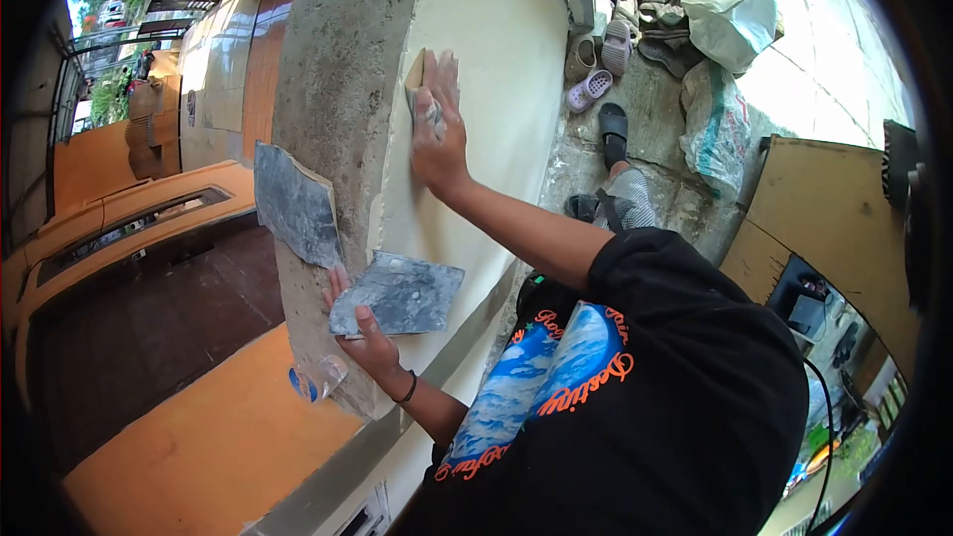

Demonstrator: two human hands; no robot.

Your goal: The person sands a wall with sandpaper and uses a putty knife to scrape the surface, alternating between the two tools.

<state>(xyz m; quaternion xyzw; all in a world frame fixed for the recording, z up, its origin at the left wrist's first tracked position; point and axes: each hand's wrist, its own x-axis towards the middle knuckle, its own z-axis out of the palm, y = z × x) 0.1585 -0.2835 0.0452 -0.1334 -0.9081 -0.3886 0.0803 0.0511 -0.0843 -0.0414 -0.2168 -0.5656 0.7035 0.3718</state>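
Note:
My right hand (439,129) lies with fingers stretched out and close together, pressing a tan-backed piece of sandpaper (415,74) against the cream-coloured surface (496,69) near its rough edge. Most of that piece is hidden under the palm. Lower down, my left hand (369,342) grips a dark grey sheet of sandpaper (407,293), thumb on top and fingers behind. White dust marks this sheet. A second dark grey sheet (298,203) rests on the bare concrete strip (333,69), just beyond the left fingertips. Pale dust coats my right fingers.
A clear plastic cup (320,377) stands on the concrete near my left forearm. Shoes and sandals (615,45) cover the floor at the top, beside a white plastic bag (730,10) and a woven sack (715,124). A brown board (824,213) is at the right.

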